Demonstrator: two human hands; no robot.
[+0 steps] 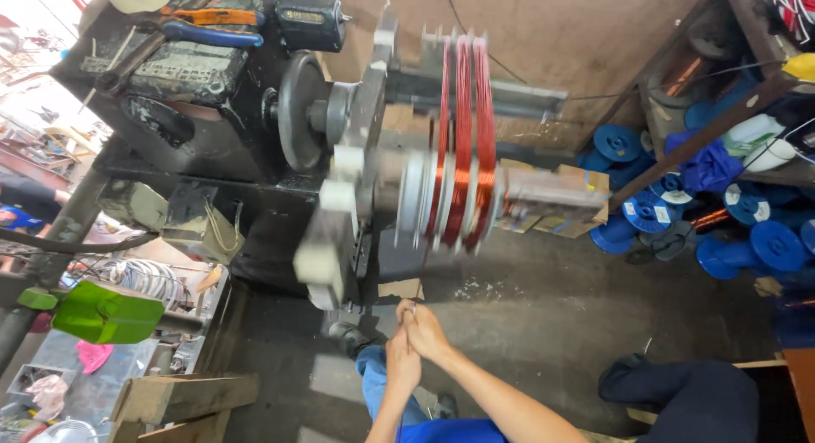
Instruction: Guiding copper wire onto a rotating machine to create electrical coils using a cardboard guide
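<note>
Copper wire point(463, 146), wound in three reddish bands on a blurred winding former, sits at mid-height on the shaft of a dark winding machine point(212, 103), directly above and beyond a pair of hands pressed together. The left hand point(402, 358) and the right hand point(424, 327) meet low in the frame, both clenched with fingertips pinched together at the top; whatever thin thing they pinch is too small to make out. Bare forearms run down to blue trousers point(399, 400) at the bottom edge. To the right, a dark-clad knee point(688, 396) rests near the grey concrete floor point(543, 316). At lower left lie wooden blocks point(182, 396) and a green plastic piece point(106, 311). Behind the hands, white plates point(335, 231) of the former flank the copper bands, and a dark flywheel point(297, 112) sits to their left. On top of the machine rest pliers with orange and blue handles point(212, 27). Farther right, blue empty spools point(747, 239) are piled on the floor beneath a wooden shelf point(705, 129).
</note>
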